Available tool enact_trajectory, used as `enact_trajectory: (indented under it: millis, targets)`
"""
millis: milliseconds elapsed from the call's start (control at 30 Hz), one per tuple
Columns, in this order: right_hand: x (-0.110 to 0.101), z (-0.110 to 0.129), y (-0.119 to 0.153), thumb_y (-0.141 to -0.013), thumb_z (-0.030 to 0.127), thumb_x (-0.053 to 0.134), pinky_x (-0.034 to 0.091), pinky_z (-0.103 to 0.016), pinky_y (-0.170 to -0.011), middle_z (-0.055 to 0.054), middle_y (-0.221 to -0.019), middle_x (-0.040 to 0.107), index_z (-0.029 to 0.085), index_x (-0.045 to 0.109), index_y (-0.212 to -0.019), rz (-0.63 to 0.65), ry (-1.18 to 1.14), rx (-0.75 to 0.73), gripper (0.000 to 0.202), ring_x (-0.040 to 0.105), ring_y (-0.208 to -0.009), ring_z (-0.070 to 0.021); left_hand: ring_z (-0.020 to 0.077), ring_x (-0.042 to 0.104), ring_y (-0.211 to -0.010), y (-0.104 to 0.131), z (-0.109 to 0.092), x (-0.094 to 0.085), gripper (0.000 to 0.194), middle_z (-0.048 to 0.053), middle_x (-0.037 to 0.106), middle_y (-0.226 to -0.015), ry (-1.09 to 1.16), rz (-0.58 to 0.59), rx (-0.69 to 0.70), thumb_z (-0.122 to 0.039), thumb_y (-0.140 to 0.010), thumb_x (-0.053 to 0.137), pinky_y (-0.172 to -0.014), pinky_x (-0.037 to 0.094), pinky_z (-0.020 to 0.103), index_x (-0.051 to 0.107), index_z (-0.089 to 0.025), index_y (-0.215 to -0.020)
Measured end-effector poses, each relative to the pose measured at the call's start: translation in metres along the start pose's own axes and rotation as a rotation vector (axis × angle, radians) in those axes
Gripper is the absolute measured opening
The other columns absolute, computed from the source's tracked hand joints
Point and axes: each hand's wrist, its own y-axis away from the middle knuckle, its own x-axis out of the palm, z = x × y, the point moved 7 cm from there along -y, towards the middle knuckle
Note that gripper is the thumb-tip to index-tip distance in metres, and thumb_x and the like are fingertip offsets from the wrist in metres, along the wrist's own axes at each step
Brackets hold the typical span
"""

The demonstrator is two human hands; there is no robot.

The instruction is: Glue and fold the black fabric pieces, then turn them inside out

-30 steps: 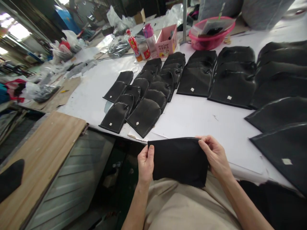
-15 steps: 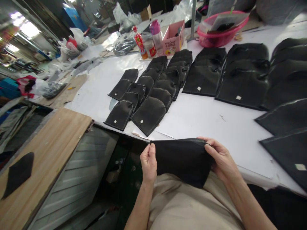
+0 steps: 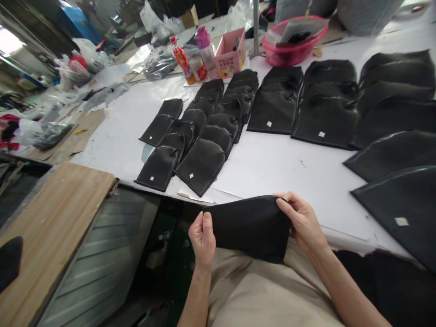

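Note:
Between my two hands a black fabric piece point(image 3: 248, 227) is stretched out, close to my body at the table's front edge. My left hand point(image 3: 203, 238) pinches its upper left corner between thumb and fingers. The upper right corner is gripped by my right hand point(image 3: 301, 220), thumb on top and fingers partly hidden behind the cloth. Beyond it on the white table, overlapping rows of similar black pieces point(image 3: 200, 165) lie flat, several with small white stickers. Larger black pieces point(image 3: 395, 200) lie to the right.
At the back stand a red-labelled bottle point(image 3: 182, 59), a purple-capped bottle point(image 3: 206, 50), a pink box point(image 3: 230, 56) and a pink basin point(image 3: 293, 52). A wooden board point(image 3: 64, 218) is at the left, with a dark piece point(image 3: 10, 261) on it. Plastic bags point(image 3: 81, 63) lie farther back.
The view has swung to the right, so the table and its things appear farther left. Both hands keep hold of the black fabric piece, its left corner now slightly lower.

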Motion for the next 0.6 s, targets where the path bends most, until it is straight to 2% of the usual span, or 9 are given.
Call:
enact_trajectory:
  millis: [267,433,600]
  targets:
    - [0.004,0.005,0.003,-0.072,0.043,0.087,0.041,-0.026,-0.064,-0.004,-0.095,0.069,0.020,0.052,-0.071,-0.016,-0.093,0.011,0.042,0.056,-0.076,-0.0161,0.0107,0.033,-0.059,0.001,-0.004,-0.005,0.045,-0.005,0.036,-0.062,-0.066,-0.021,0.104,-0.047,-0.098,0.053,-0.056,0.032,0.023,0.045,-0.018,-0.065]
    - [0.004,0.004,0.003,-0.073,0.041,0.086,0.041,-0.024,-0.066,-0.002,-0.095,0.069,0.020,0.053,-0.072,-0.006,-0.134,0.008,0.039,0.056,-0.076,-0.0145,0.0105,0.033,-0.058,0.002,-0.005,-0.006,0.046,-0.005,0.036,-0.061,-0.064,-0.051,0.100,-0.049,-0.096,0.055,-0.057,0.033,0.023,0.045,-0.018,-0.064]
    - [0.005,0.007,0.005,-0.073,0.041,0.087,0.040,-0.024,-0.064,-0.002,-0.093,0.069,0.020,0.053,-0.070,-0.023,-0.118,-0.016,0.040,0.055,-0.074,-0.0141,0.0106,0.036,-0.060,0.002,0.005,-0.009,0.045,-0.005,0.039,-0.063,-0.014,-0.078,0.064,-0.051,-0.094,0.058,-0.058,0.036,0.023,0.049,-0.017,-0.066]
